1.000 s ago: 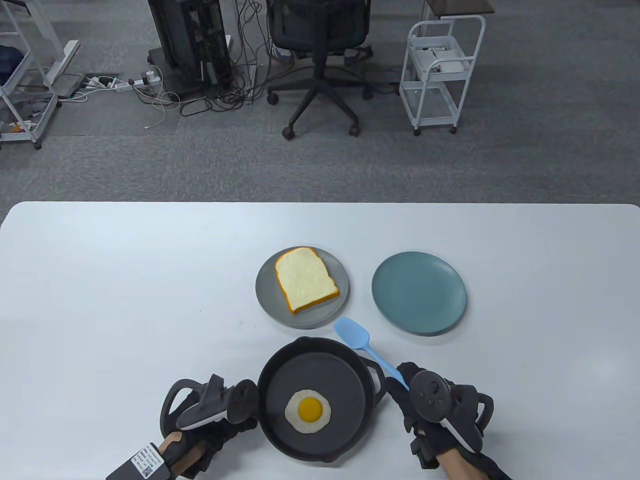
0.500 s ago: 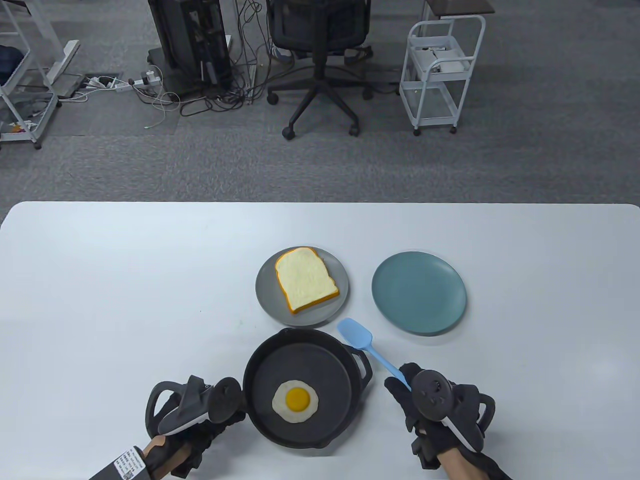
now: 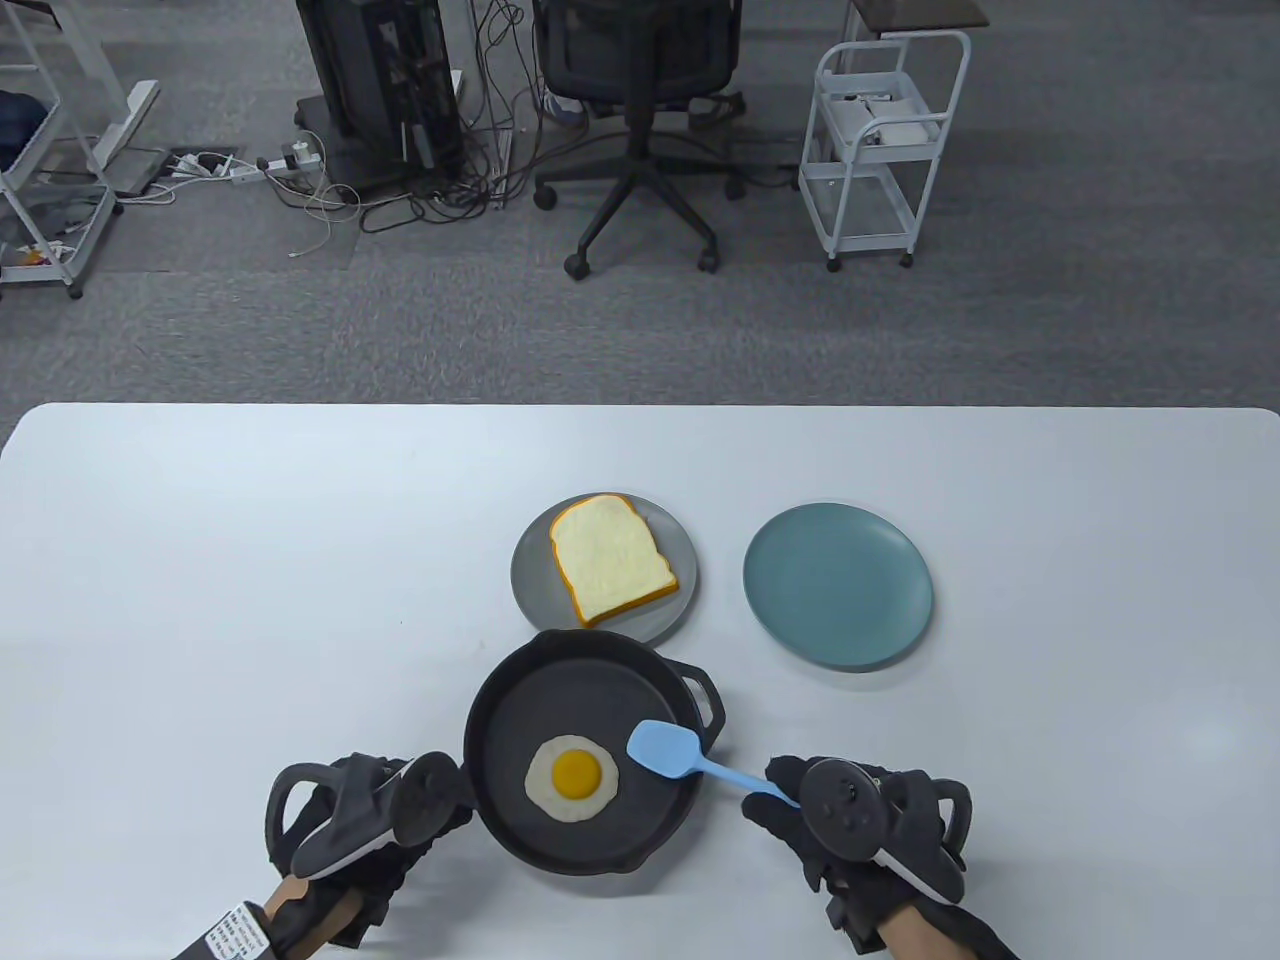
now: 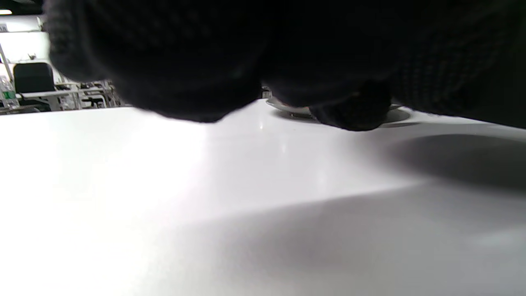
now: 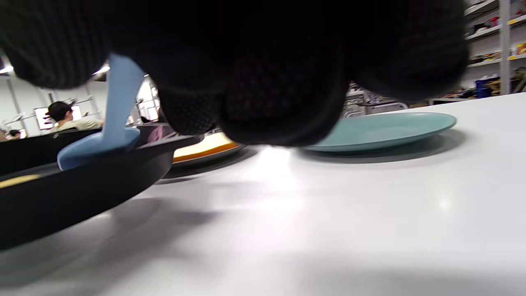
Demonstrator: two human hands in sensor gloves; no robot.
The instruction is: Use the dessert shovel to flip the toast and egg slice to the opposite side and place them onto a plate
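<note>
A fried egg slice [image 3: 573, 779] lies yolk up in a black pan [image 3: 560, 700] near the table's front edge. My left hand [image 3: 440, 830] sits at the pan's left rim, curled round its handle, which the tracker hides. My right hand [image 3: 782, 805] grips the stem of the light blue dessert shovel [image 3: 663, 749]. The shovel's blade hovers over the pan just right of the egg. Behind the pan, the toast [image 3: 610, 560] lies on a grey plate [image 3: 530, 590]. In the right wrist view the shovel [image 5: 98, 144] stands above the pan's rim [image 5: 82, 189].
A teal plate [image 3: 838, 585] with nothing on it sits to the right of the grey one. The pan's far rim nearly touches the grey plate. Beyond the table's far edge stand an office chair [image 3: 640, 100] and a white trolley [image 3: 880, 150].
My left hand has slid the pan with the egg to the left and slightly away. My right hand has swung the shovel blade left, from beside the pan to over it.
</note>
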